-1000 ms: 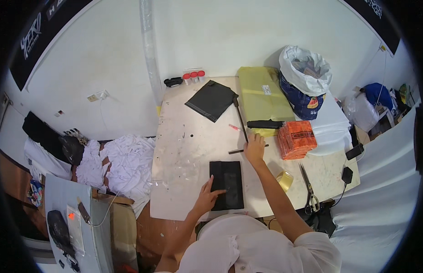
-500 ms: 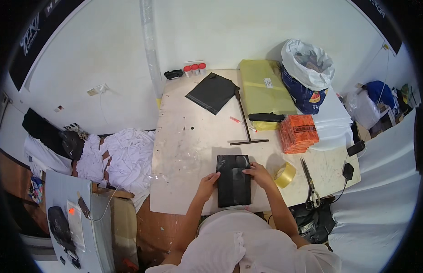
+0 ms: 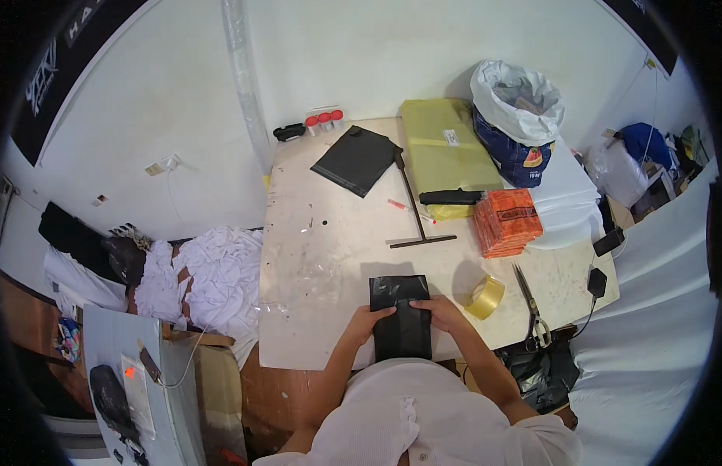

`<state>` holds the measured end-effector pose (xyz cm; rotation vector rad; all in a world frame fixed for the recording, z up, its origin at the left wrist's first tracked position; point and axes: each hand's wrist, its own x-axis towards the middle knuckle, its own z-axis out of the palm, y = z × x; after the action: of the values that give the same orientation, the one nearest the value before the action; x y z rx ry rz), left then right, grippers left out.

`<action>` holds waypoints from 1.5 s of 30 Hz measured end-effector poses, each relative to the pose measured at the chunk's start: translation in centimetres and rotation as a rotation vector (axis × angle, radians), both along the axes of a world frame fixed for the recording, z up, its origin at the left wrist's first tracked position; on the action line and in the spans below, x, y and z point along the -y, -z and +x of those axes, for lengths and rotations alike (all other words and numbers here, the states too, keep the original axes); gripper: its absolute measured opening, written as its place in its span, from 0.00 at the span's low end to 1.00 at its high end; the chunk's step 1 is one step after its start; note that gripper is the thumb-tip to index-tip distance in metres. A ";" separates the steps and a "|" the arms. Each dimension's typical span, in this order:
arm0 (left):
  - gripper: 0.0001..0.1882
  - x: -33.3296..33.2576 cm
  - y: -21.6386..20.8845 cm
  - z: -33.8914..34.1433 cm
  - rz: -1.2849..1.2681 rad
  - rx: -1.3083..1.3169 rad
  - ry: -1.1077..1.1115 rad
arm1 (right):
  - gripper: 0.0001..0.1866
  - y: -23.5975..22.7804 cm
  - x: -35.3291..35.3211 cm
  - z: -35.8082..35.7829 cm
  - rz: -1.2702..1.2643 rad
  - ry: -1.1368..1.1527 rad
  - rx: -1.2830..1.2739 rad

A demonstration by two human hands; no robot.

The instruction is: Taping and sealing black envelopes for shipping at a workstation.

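A black plastic packet point(image 3: 402, 335), flat and rectangular with a shiny upper part, lies at the table's front edge against my body. My left hand point(image 3: 367, 321) grips its left side, thumb lying on top toward the middle. On the right side my right hand point(image 3: 438, 312) holds it too, its thumb pressed on the top face. Fingers beneath the packet are hidden. To the right of my right hand lies a roll of yellow tape point(image 3: 485, 297). Beyond the packet is a dark T-shaped rod point(image 3: 414, 203).
Scissors point(image 3: 532, 307) lie on the right of the table point(image 3: 299, 326). Farther back are a stack of orange packets point(image 3: 507, 224), a yellow wrapped bundle point(image 3: 446, 147), a large filled sack point(image 3: 516, 124), flat black bags point(image 3: 357, 161) and red-capped containers point(image 3: 324, 120). White cloth point(image 3: 221, 264) is heaped left of the table.
The black packet has slid a little closer to my body. Both hands have shifted inward over it, so their thumbs now rest nearer its middle.
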<state>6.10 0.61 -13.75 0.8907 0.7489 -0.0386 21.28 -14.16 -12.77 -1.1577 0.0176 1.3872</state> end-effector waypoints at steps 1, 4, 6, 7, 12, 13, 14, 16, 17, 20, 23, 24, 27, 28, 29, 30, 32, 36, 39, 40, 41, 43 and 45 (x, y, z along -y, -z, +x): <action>0.19 0.0 -0.2 0.2 0.053 -0.024 0.027 | 0.17 0.1 0.1 0.1 0.000 0.002 -0.002; 0.19 0.4 -0.9 0.2 -0.069 0.001 -0.065 | 0.18 0.5 0.3 0.4 -0.006 -0.036 0.024; 0.19 0.2 -1.0 0.1 -0.094 0.020 -0.052 | 0.16 0.6 0.6 0.6 -0.057 -0.065 0.031; 0.19 -0.1 -1.0 -0.1 -0.115 0.038 -0.037 | 0.16 0.6 0.7 0.8 -0.058 -0.066 0.029; 0.16 -1.9 -0.6 -1.2 0.064 0.016 0.221 | 0.14 3.2 2.7 2.5 0.025 -0.200 0.139; 0.15 -2.1 -0.5 -1.4 0.145 0.023 0.278 | 0.14 2.4 2.5 2.3 0.023 -0.209 0.135; 0.15 -2.1 -0.3 -1.4 0.142 0.020 0.272 | 0.13 0.5 2.2 2.2 -0.017 -0.270 0.236; 0.14 -2.1 -0.2 -1.3 0.166 0.091 0.261 | 0.13 0.0 2.3 2.4 -0.057 -0.325 0.340; 0.14 -2.3 -0.2 -1.2 0.165 0.092 0.266 | 0.14 1.0 2.6 3.0 -0.070 -0.385 0.370; 0.12 -2.8 -0.9 -1.0 0.238 0.041 0.382 | 0.15 1.5 3.3 3.5 -0.024 -0.417 0.315; 0.09 -3.1 -1.0 -1.2 0.255 0.032 0.404 | 0.14 0.1 3.3 3.7 0.022 -0.434 0.277; 0.08 -3.5 0.3 -1.3 0.252 0.081 0.399 | 0.14 -0.1 3.2 3.8 0.009 -0.476 0.324; 0.09 -3.5 0.4 -1.1 0.251 0.162 0.373 | 0.16 2.2 4.2 4.8 0.055 -0.487 0.398; 0.12 -3.6 0.2 -1.2 0.259 0.192 0.334 | 0.16 2.0 4.0 4.5 0.054 -0.489 0.392; 0.12 -3.8 0.4 -1.3 0.256 0.187 0.333 | 0.18 1.9 3.7 4.3 0.206 -0.450 0.414; 0.14 -4.2 0.8 -1.4 0.267 0.222 0.378 | 0.21 1.7 3.4 4.2 0.359 -0.408 0.433; 0.16 -4.5 0.2 -1.1 0.271 0.254 0.427 | 0.21 1.7 3.4 4.6 0.268 -0.472 0.491; 0.15 -5.1 0.1 -1.5 0.313 0.196 0.511 | 0.20 -0.4 2.7 4.2 0.150 -0.556 0.606; 0.15 -4.7 0.1 -1.9 0.162 0.249 0.456 | 0.18 0.6 3.3 4.2 0.195 -0.521 0.647; 0.15 -4.3 -0.1 -2.4 0.052 0.272 0.370 | 0.18 0.7 3.5 4.1 0.197 -0.525 0.646; 0.15 -3.5 -0.7 -2.4 0.049 0.270 0.367 | 0.17 0.8 3.8 4.0 0.184 -0.501 0.669; 0.15 -1.0 -1.7 -1.9 0.141 0.090 0.048 | 0.17 0.7 4.1 3.8 0.170 -0.480 0.689; 0.15 1.3 -1.5 -1.8 0.234 0.002 -0.081 | 0.15 0.6 4.2 3.5 0.175 -0.458 0.697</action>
<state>4.34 -0.66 -12.20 1.0815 0.7976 0.1243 24.81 -18.38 -13.42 -1.4953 -0.8931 1.2646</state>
